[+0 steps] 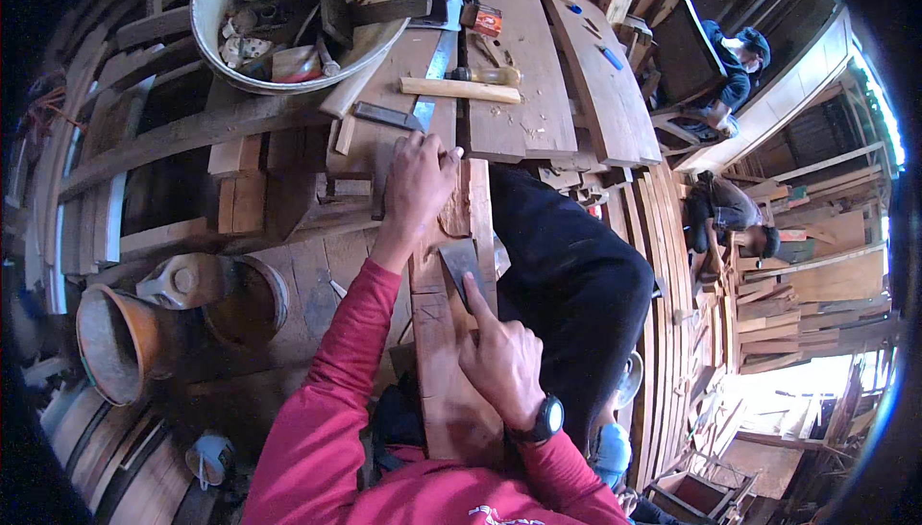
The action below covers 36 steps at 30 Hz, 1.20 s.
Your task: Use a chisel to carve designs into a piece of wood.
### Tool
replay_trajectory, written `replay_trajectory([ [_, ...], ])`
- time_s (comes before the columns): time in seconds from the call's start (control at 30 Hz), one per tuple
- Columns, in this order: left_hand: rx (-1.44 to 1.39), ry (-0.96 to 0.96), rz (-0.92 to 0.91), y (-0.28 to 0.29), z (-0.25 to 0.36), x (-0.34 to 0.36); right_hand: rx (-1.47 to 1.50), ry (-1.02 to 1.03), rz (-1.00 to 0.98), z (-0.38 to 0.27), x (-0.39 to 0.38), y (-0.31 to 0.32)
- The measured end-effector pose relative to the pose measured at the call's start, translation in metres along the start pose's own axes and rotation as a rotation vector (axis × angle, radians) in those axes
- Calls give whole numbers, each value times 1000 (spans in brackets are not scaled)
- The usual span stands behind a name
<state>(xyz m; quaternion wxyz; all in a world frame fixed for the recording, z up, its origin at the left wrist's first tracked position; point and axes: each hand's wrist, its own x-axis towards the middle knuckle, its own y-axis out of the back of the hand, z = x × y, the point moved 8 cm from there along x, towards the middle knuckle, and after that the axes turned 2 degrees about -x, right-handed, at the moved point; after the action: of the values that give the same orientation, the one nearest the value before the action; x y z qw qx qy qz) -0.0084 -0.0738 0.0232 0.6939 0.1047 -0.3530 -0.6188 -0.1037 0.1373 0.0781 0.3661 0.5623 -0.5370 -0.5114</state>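
A wooden board [432, 362] with a roughly cut recess lies lengthwise below me. My left hand [423, 174] has curled fingers at its far end, partly around something hidden that I cannot make out. My right hand [495, 362] grips a wide flat metal blade [457, 261], index finger stretched along it, over the board beside the recess. Just beyond my left hand lie a metal square [384, 115] and a pale wooden strip [461, 89], with a wooden-handled tool [495, 75] behind the strip.
A white bucket of tools [221, 49] stands at top left, orange containers [120, 342] lower left. Planks [600, 83] hold small blue items. My dark-clothed leg [567, 285] is right of the board. Two other people [735, 64] work at the right among stacked timber [778, 323].
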Motion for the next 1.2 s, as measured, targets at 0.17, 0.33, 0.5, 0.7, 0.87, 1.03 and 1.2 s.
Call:
replay_trajectory([
  [0.17,10,-15,-31,-2,10,-1,23,14,27,9,19,-6],
  [0.33,8,-16,-45,-2,5,-3,-5,-12,-29,1,2,4],
  [0.5,6,-21,-5,-4,0,3,-6,33,-24,5,10,5],
  [0.7,31,-49,14,0,5,4,83,30,7,6,13,5],
  [0.87,18,5,-55,0,-3,3,77,10,7,2,3,5],
  [1.03,15,-21,-49,6,8,7,172,-12,133,8,30,0],
  [1.2,-12,4,-73,-5,3,1,12,-79,8,7,6,-1],
])
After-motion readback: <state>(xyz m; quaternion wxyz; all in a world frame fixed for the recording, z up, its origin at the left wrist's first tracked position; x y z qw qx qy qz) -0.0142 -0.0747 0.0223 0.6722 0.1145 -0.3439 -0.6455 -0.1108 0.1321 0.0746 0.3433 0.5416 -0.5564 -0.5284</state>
